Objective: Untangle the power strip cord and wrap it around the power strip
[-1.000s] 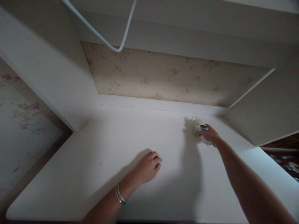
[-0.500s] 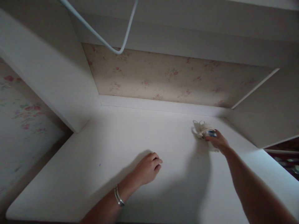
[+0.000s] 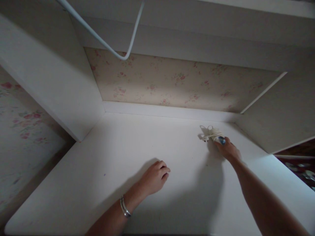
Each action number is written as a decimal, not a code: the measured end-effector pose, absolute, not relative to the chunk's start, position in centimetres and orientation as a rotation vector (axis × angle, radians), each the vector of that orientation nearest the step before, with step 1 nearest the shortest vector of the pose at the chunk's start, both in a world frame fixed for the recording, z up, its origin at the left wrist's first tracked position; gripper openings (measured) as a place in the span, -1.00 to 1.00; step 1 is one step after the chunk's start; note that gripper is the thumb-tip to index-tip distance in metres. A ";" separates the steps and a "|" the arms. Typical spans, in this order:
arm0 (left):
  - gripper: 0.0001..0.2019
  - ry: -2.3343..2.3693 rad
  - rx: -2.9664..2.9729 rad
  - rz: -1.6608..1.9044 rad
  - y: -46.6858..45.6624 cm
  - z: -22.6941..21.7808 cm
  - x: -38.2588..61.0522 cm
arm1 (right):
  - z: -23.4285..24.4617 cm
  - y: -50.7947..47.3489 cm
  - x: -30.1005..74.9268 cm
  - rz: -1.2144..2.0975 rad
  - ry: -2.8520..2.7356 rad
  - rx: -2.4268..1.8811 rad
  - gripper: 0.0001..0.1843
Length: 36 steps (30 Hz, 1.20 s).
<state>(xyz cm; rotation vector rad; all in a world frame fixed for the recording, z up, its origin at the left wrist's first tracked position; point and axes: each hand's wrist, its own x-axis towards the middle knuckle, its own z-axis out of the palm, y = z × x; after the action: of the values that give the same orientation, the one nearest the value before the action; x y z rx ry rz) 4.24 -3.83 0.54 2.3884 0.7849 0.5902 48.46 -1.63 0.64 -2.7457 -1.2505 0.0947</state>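
At the far right of the white desk top, my right hand [image 3: 228, 149] is closed around one end of a bundle of white cord [image 3: 215, 132]. The cord is wound in several loops, and a blue and silvery part [image 3: 221, 140] shows by my fingers. A plug-like end [image 3: 205, 139] sticks out on the bundle's left; its exact kind is hard to make out. My left hand [image 3: 154, 177] rests on the desk near the middle, fingers curled in, with nothing visible in them. A silver bracelet [image 3: 125, 207] circles the left wrist.
The white desk top [image 3: 137, 141] runs back to a low ledge and floral wallpaper [image 3: 152, 82]. White side panels [image 3: 61, 78] flank it. A pale bent rod or tube [image 3: 123, 57] hangs in front at the upper left. Reddish cluttered items [image 3: 300, 167] lie beyond the right edge.
My right hand has turned the cord bundle slightly, and its plug-like end now points out further left. The left hand stays in place. The view has shifted a little.
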 end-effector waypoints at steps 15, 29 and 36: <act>-0.82 0.776 2.408 0.580 -3.8 0.4 4.1 | 1.1 -3.0 44.7 -0.224 -1.305 -2.748 -0.29; -0.80 0.772 2.409 0.573 -3.8 0.6 4.2 | 1.1 -3.8 46.5 -0.144 -1.322 -2.799 -0.22; -0.80 0.774 2.411 0.589 -3.9 0.5 4.2 | 1.4 -3.0 48.1 0.093 -1.395 -2.820 -0.16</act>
<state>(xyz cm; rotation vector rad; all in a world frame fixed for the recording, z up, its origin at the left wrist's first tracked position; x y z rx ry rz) 4.21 -3.89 0.48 2.4106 0.7737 0.5890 48.13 -3.04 1.44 -2.8201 -1.3955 0.0929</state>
